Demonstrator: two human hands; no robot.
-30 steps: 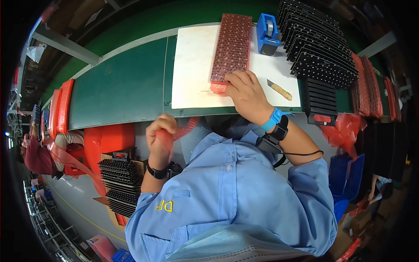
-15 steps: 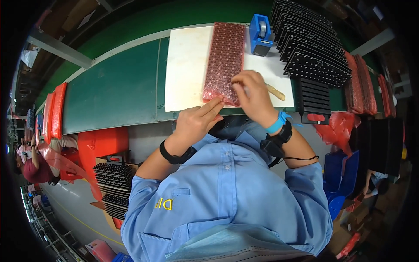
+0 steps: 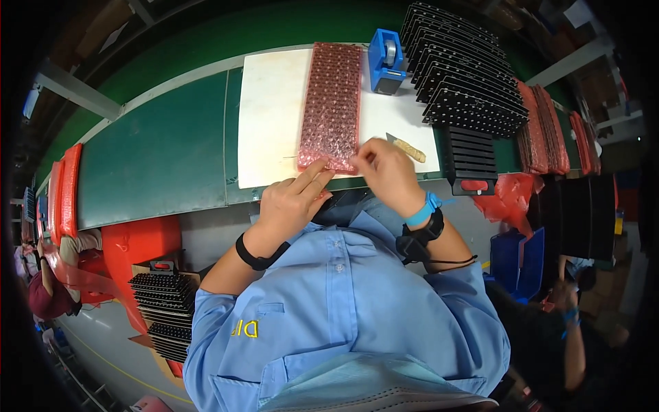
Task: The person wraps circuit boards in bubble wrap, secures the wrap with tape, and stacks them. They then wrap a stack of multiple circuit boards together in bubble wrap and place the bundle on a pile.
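Note:
A long pink bubble-wrap sleeve (image 3: pixel 331 106) lies lengthwise on a white mat (image 3: pixel 268 117) on the green bench. My left hand (image 3: pixel 292 199) presses flat fingers on the sleeve's near left corner. My right hand (image 3: pixel 384 170) pinches the near right corner of the same sleeve. Whatever is inside the sleeve is hidden by the wrap.
A blue tape dispenser (image 3: pixel 386 60) stands at the mat's far right. A small knife (image 3: pixel 406 147) lies beside my right hand. Stacks of black finned parts (image 3: pixel 467 86) fill the right; more sit in a box (image 3: pixel 161 312) at lower left. Red bags (image 3: pixel 65 189) hang left. Another person (image 3: pixel 570 323) works at lower right.
My left hand rose from below the bench edge to the sleeve's near end. The sleeve now lies straight along the mat, with both hands at its near edge.

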